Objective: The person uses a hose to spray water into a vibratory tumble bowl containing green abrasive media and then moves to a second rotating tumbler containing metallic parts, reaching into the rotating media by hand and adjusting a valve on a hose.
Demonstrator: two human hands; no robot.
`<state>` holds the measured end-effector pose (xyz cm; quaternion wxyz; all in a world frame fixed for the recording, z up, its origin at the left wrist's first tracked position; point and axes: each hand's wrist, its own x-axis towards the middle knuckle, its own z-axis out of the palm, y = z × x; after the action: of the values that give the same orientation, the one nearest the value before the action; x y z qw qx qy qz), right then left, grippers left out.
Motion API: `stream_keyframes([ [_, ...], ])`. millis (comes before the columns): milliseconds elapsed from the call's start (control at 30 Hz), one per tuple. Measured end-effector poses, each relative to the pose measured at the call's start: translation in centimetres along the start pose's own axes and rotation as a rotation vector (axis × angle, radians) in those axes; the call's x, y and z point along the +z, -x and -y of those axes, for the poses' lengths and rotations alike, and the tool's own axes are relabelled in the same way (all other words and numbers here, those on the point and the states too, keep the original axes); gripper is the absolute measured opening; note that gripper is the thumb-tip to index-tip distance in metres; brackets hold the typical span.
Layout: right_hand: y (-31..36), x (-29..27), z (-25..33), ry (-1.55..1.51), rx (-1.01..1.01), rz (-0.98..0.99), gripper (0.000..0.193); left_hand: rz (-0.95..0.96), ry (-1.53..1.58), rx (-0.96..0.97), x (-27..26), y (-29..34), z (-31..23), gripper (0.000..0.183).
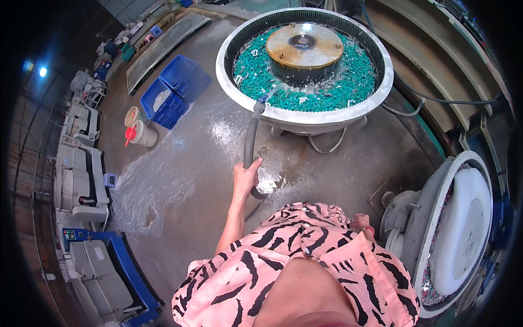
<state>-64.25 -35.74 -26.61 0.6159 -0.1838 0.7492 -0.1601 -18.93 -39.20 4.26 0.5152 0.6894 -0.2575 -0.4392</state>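
1. So, right hand, right of lower centre: low beside the patterned pink shirt; can't tell its grip.
2. Left hand, mid-frame: fist closed around grey hose, which runs up to upper centre.
3. Blue hose nozzle: at near rim of vibratory finishing bowl, water spraying onto green tumbling media.
4. Blue crates: upper left, on wet floor.
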Motion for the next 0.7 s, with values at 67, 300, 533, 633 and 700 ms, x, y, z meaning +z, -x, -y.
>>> stream_keyframes([
  [67,-0.2,-0.1,0.0,-0.003,-0.011,0.017,0.025,0.007,0.011,0.02,0.0,-0.2,0.2,0.034],
  [300,0.0,-0.6,-1.0,-0.032,-0.025,0.011,0.028,0.002,-0.017,0.029,0.6,-0.3,-0.1,0.035],
  [533,0.2,-0.5,-0.8,-0.065,-0.022,0.018,0.03,-0.016,0.031,0.015,0.5,-0.4,0.1,0.036],
  [633,0.4,-0.7,-0.5,-0.014,-0.03,0.02,0.028,-0.021,0.024,0.011,0.6,-0.3,-0.1,0.036],
  [700,0.4,-1.0,-0.3,0.031,-0.049,0.036,0.028,-0.022,0.022,0.01,0.6,-0.3,-0.1,0.036],
])
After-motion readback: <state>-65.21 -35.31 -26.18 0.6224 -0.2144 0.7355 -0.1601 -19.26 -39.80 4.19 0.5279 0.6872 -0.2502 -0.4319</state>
